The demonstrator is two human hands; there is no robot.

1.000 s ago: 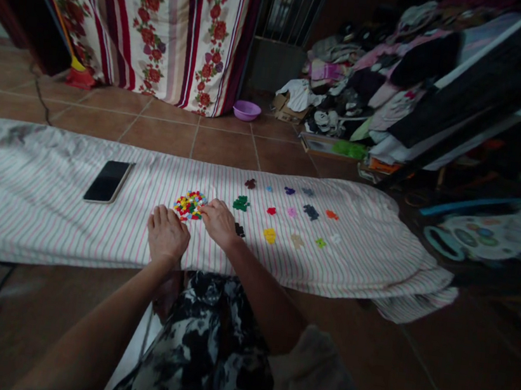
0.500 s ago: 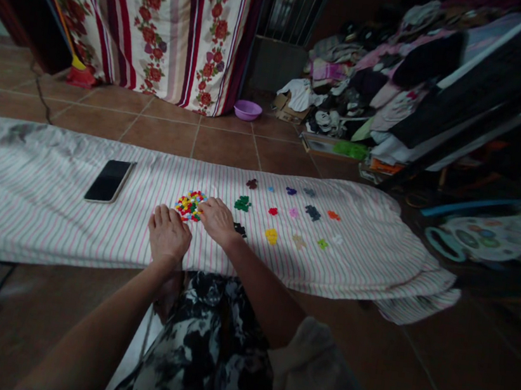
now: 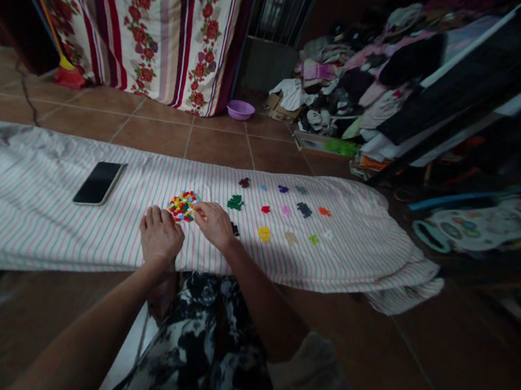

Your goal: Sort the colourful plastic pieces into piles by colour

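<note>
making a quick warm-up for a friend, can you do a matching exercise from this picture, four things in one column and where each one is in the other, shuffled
1. phone
2. bowl
3. right hand
4. left hand

A. on the tiled floor, near the curtain
B. at the right edge of the mixed pile
C. lying flat near the left part of the striped cloth, dark side up
D. on the cloth, the hand nearer the phone

Pairs: 1-C, 2-A, 3-B, 4-D
</note>
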